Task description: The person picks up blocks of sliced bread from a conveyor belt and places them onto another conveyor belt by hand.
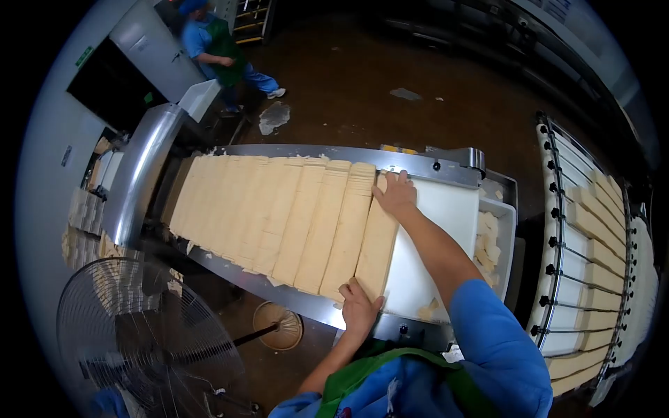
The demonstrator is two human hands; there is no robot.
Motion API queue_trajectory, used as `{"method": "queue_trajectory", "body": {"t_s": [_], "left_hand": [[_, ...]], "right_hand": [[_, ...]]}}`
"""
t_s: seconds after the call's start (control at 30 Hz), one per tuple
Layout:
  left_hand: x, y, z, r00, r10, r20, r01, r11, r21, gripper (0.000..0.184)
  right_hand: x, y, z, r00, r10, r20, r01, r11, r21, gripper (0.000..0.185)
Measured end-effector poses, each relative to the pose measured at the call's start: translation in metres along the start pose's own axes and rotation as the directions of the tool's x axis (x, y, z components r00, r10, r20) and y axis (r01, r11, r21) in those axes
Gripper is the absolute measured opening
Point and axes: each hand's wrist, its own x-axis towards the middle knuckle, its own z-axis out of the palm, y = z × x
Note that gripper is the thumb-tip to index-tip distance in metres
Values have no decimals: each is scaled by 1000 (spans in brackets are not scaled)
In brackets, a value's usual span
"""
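Note:
Long pale-yellow stacks of thin dough sheets (300, 223) lie side by side across a white conveyor belt (433, 230), overlapping more closely toward the left. The rightmost dough stack (380, 240) is between my two hands. My left hand (359, 308) grips its near end, fingers curled over the edge and thumb on the right side. At the far end, my right hand (397, 194) is closed on it, with fingers over the top and thumb along the left side. The undersides of both hands are hidden.
A white bin (509, 230) with dough scraps stands past the belt's right end. Further right is another conveyor (557, 279) carrying dough strips. A large fan (146, 334) stands at lower left, near a steel machine housing (143, 177). A person (219, 52) in a green apron is at upper left.

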Motion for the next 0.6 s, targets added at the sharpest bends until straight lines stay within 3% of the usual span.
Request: {"method": "queue_trajectory", "body": {"t_s": [0.1,0.2,0.27,0.3,0.33,0.4,0.43,0.47,0.53,0.6], "left_hand": [[5,6,4,999,5,47,-7,1000,29,86],[10,13,14,985,174,14,-175,982,73,87],[16,25,13,938,247,245,-231,969,-91,88],[16,28,19,925,274,264,-260,962,-87,91],[15,35,25,909,299,290,-286,954,-87,91],[14,55,40,942,166,293,-179,984,20,92],[15,65,48,960,158,231,-172,984,40,91],[13,70,51,965,199,168,-206,978,22,81],[6,87,52,948,300,105,-306,951,47,76],[-5,102,63,903,430,23,-430,902,30,73]], "right_hand": [[-14,33,-6,990,104,-99,-101,994,31,63],[-34,76,-33,946,293,-139,-281,955,97,69],[-42,111,-52,864,502,-22,-489,850,197,76],[-36,143,-28,870,462,-174,-436,884,165,82],[-49,153,-32,850,496,-179,-468,866,176,82],[-68,161,-37,855,478,-200,-371,834,408,85],[-72,169,-37,833,510,-214,-394,818,419,85],[-78,178,-35,802,561,-203,-421,773,474,84],[-103,208,-34,724,659,-202,-479,692,540,83],[-146,249,-35,669,686,-287,-308,607,732,81]]}}
